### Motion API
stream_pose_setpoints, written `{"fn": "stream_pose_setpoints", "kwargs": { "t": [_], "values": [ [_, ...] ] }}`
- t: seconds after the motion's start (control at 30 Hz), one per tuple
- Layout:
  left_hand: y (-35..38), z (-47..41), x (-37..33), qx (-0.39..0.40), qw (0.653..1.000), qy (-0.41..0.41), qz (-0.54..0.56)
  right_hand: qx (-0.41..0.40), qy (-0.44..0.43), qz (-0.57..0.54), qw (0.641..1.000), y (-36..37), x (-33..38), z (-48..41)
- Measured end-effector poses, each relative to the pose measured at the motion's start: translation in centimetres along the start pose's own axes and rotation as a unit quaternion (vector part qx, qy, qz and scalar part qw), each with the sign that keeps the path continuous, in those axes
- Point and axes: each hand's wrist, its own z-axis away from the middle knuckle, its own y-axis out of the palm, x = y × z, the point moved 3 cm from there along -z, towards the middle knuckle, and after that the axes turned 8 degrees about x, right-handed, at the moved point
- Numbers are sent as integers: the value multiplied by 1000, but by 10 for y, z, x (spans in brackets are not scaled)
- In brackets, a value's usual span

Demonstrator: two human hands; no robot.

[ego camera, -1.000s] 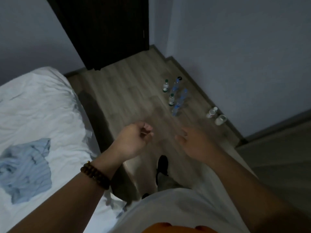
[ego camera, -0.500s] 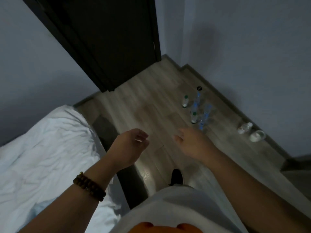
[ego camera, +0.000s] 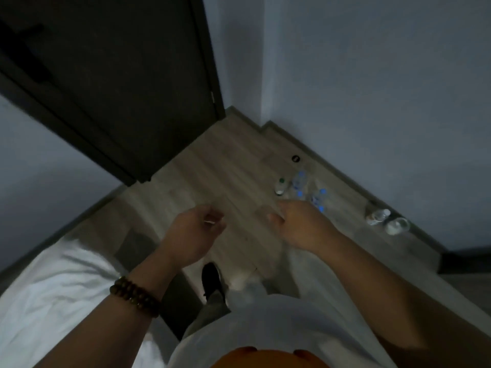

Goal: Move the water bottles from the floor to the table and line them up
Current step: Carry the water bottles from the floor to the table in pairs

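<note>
Curling loosely and holding nothing, the fingers (ego camera: 276, 208) of the right hand (ego camera: 300, 227) are seen at centre frame, partly overlapping the nearest of the water bottles (ego camera: 299, 181), though no contact can be made out; the fingers of the left hand (ego camera: 188, 235), left of centre, are likewise bent inward and empty. Standing bottles are clustered on the floor (ego camera: 212, 176) just above and right of the right hand, a green-capped one (ego camera: 279, 186) at the cluster's left edge, blue-capped ones beside it. Two more bottles (ego camera: 386, 221) appear to lie on their sides at right, near the wall. A small dark disc (ego camera: 295, 158) lies further up the floor. No worktop is in view, so nothing can be said of any line-up. Because the bottles are packed close together, neighbours could be toppled if one is reached for carelessly, and the fallen ones could roll along the baseboard. Grip may be misjudged in the dim, blurred light. A bed (ego camera: 53, 288) at lower left narrows the walking space, so a foot (ego camera: 211, 278) could be caught.
</note>
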Motion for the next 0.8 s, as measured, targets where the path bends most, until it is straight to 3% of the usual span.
{"fn": "stream_pose_setpoints", "kwargs": {
  "t": [0.33,0.53,0.8],
  "values": [
    [-85,-148,3,154,969,161,-103,-50,179,-85,979,-12,46,-60],
    [-77,-217,-31,221,945,205,-127,-71,263,-154,950,-27,32,-78],
    [-54,-310,-73,268,926,204,-170,-53,288,-202,934,-57,-18,-160]
  ]
}}
